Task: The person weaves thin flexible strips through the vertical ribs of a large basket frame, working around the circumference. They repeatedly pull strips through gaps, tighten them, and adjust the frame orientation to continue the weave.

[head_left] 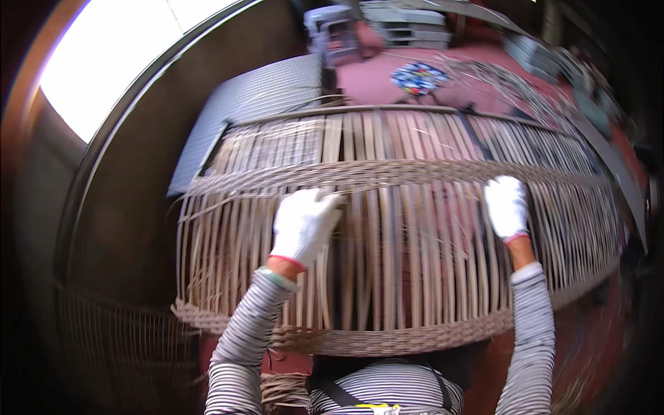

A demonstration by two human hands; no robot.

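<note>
A large curved wicker frame [415, 277] of upright tan slats fills the middle of the view, with a woven band across its upper part [415, 171] and another along its near edge [387, 340]. My left hand [303, 223], in a white glove, lies on the slats just under the upper band, fingers curled over a thin strand. My right hand [507, 205], also gloved, presses on the slats below the same band, further right. Both forearms wear striped sleeves.
A grey corrugated sheet [256, 104] lies beyond the frame at the left. Loose thin canes [498, 79] and a patterned cloth [418, 77] rest on the reddish floor behind. Stacked grey crates [404, 24] stand at the back. Another wicker piece [117, 339] sits at the lower left.
</note>
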